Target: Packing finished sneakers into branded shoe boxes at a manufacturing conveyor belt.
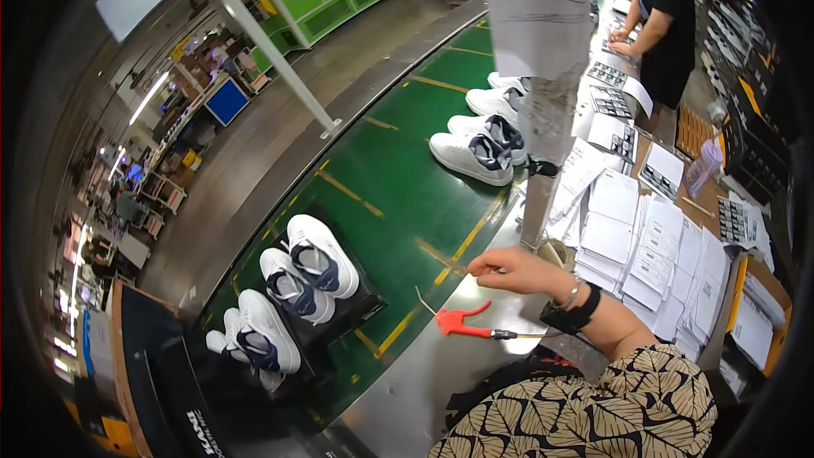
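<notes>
Patterned sleeve [593,411], bent wrist, curled hand [517,270]

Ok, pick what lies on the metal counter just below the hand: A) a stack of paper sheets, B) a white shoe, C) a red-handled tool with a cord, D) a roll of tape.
C: the red-handled tool lies on the metal counter just below the hand.

White label sheets [657,254] on bench [678,195]
</notes>
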Available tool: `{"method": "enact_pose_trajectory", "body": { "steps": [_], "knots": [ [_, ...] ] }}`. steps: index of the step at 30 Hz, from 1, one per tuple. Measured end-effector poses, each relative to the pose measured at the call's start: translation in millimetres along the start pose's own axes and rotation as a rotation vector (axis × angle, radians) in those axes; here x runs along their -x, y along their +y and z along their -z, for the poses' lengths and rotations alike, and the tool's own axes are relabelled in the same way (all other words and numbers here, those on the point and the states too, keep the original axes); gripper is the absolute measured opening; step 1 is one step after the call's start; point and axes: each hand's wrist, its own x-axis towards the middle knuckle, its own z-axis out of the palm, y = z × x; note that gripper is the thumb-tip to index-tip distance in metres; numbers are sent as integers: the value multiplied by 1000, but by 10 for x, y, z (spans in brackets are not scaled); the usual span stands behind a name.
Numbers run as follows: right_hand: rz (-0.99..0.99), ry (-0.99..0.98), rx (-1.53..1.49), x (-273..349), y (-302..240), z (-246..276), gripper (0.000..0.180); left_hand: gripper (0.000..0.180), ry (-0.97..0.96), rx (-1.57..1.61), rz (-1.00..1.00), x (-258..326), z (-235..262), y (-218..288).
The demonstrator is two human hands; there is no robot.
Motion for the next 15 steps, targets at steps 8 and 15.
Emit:
{"method": "enact_pose_trajectory", "body": {
  "steps": [8,15],
  "knots": [
    [232,491,-1010,422,305,1034,15,35,-508,381,-312,355,-1187,1319],
    [-300,664,-706,69,1010,1401,20,41,-976,609,-404,1008,-2392,2702]
  ]
}}
